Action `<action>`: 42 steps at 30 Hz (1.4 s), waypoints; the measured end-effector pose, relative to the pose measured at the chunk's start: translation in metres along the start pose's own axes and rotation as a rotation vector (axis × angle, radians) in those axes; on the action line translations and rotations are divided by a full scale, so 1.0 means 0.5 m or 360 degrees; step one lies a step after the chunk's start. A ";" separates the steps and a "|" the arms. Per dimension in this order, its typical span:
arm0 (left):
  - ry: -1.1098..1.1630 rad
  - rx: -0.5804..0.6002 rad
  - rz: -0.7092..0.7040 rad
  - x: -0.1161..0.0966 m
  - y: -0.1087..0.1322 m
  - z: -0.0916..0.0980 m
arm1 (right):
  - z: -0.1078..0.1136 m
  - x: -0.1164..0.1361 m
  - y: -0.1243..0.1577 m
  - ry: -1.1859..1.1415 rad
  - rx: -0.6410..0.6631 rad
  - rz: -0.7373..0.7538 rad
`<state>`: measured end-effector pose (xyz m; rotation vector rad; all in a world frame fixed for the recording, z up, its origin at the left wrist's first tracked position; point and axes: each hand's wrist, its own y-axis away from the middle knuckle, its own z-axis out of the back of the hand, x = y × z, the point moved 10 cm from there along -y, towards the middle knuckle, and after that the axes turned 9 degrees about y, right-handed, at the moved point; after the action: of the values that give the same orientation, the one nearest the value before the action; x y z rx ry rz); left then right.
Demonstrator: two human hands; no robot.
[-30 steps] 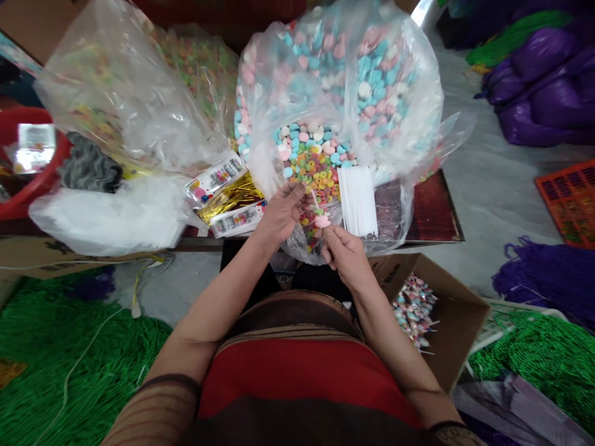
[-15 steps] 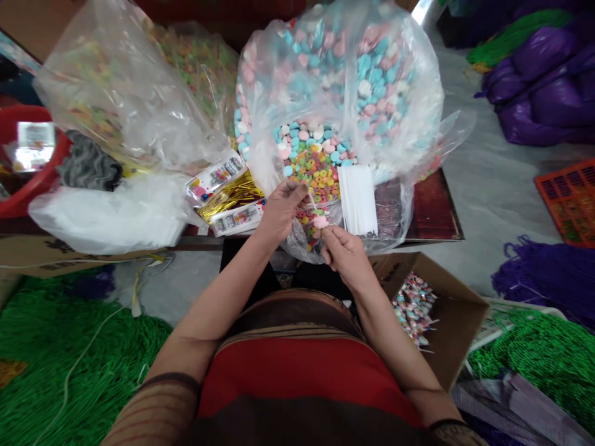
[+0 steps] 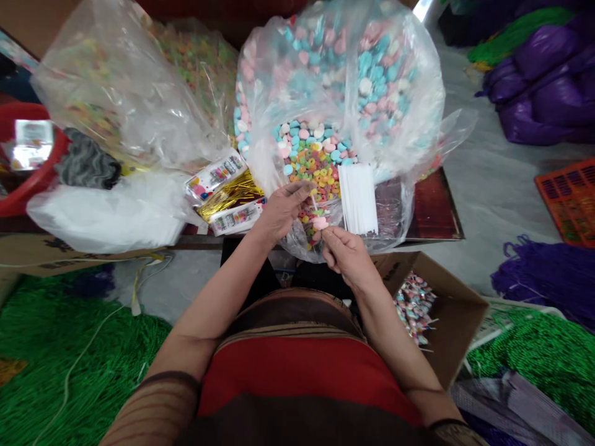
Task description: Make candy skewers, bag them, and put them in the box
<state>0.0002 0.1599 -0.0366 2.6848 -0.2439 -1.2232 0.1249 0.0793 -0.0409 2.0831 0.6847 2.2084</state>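
Observation:
My left hand [image 3: 287, 210] is closed in a pinch on a thin white stick [image 3: 315, 201], which slants down over the candies. Thumb and forefinger of my right hand [image 3: 344, 249] pinch a pink candy [image 3: 320, 222] just below the stick's lower end; whether the two touch is too small to tell. Beneath both hands, ring-shaped gummies [image 3: 317, 168] in yellow, orange and green lie on clear plastic. Blue, pink and white candies [image 3: 300, 139] spill from the big clear bag [image 3: 395, 93] behind them. A bundle of white sticks [image 3: 359, 199] rests right of the gummies.
Gold twist ties [image 3: 232, 197] and printed wrappers [image 3: 237, 217] lie left of my hands, beside a white plastic bag [image 3: 109, 214]. A red basin [image 3: 58, 158] stands far left. Below the table [image 3: 439, 210], an open carton [image 3: 458, 319] holds wrapped candies on sticks. Green strands [image 3: 83, 365] cover the floor.
My left hand has shifted very slightly to the right with the stick. My right hand stays nearly in place with the pink candy.

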 end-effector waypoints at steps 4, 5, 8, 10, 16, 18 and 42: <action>-0.0147 0.0111 0.0137 0.028 0.011 -0.017 | 0.015 0.006 -0.003 0.0082 -0.0031 0.0073; -0.0224 0.0132 0.0140 0.035 0.016 -0.022 | 0.022 0.008 -0.005 0.0118 -0.0084 0.0111; -0.0546 0.0212 0.0033 0.039 0.032 -0.041 | 0.044 0.018 -0.011 0.0286 -0.0295 0.0253; -0.0812 0.0293 -0.0078 0.025 0.036 -0.058 | 0.050 0.018 -0.017 0.0293 -0.0358 0.0294; -0.1962 0.0147 -0.0640 -0.098 -0.042 -0.073 | 0.068 0.014 -0.028 -0.0254 -0.0380 0.0261; -0.2494 -0.0034 -0.0638 -0.120 -0.091 -0.054 | 0.070 0.016 -0.025 -0.0334 -0.0383 0.0253; -0.2984 -0.0300 -0.0259 -0.159 -0.246 0.042 | 0.090 -0.020 -0.024 -0.0368 -0.0419 0.0150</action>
<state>-0.0580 0.2948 -0.0204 0.6046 -0.0757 -3.0179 0.1658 0.1003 -0.0543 2.2193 0.2680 1.9293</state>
